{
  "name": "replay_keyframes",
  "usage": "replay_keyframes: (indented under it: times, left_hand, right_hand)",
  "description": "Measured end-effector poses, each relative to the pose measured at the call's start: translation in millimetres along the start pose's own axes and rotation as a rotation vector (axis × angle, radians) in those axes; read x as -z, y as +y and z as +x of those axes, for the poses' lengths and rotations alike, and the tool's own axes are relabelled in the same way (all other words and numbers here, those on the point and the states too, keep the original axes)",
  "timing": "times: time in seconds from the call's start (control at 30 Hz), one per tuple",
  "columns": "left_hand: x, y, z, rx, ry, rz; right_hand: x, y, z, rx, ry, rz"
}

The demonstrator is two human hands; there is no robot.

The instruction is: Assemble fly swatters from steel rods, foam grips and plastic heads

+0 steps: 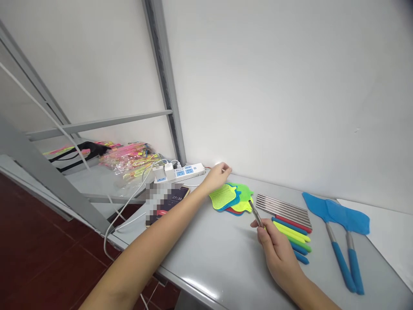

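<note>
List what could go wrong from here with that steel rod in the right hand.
The right hand holds a steel rod, its tip beside the stacked plastic swatter heads; it could snag them. The coloured-grip rods lie just beside that hand and might roll if knocked. The left hand is near the power strip, which could get bumped.

The right hand (277, 254) holds a steel flyswatter rod (255, 212).

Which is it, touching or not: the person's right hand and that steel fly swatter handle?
Touching: the head view shows the right hand gripping the steel handle between fingers and thumb.
</note>
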State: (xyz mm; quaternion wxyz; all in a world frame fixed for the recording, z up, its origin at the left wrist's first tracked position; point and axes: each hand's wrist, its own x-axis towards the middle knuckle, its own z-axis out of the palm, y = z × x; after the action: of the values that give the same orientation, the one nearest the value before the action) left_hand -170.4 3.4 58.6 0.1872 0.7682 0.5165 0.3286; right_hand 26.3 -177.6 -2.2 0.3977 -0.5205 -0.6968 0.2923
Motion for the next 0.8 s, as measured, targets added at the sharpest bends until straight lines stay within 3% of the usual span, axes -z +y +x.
replay_keyframes:
  times: [0.13,0.27,0.5,0.63,0.8]
  left_hand:
    - [-19.8,-21.1,-24.1,0.043,0.019,0.197]
    - [-29.3,-26.9,-41.2,0.078,-0.006,0.328]
    - [-31.9,-32.7,-39.8,0.128,-0.041,0.418]
    - [-29.3,-36.7,-37.5,0.15,-0.021,0.406]
    - [-27.7,-41.9,-33.9,0.171,-0.005,0.332]
  right_hand:
    - [-2.2,-1.1,-1.0,-0.046,-0.037,-0.046]
    - [-0.1,-4.1,0.8,-0.025,-0.083,-0.101]
    - [5.0,-9.7,-1.7,0.075,-0.178,-0.219]
    - [6.6,-10.9,-2.0,0.168,-0.144,-0.245]
    - [9.0,-8.4,-0.4,0.166,-0.119,-0.243]
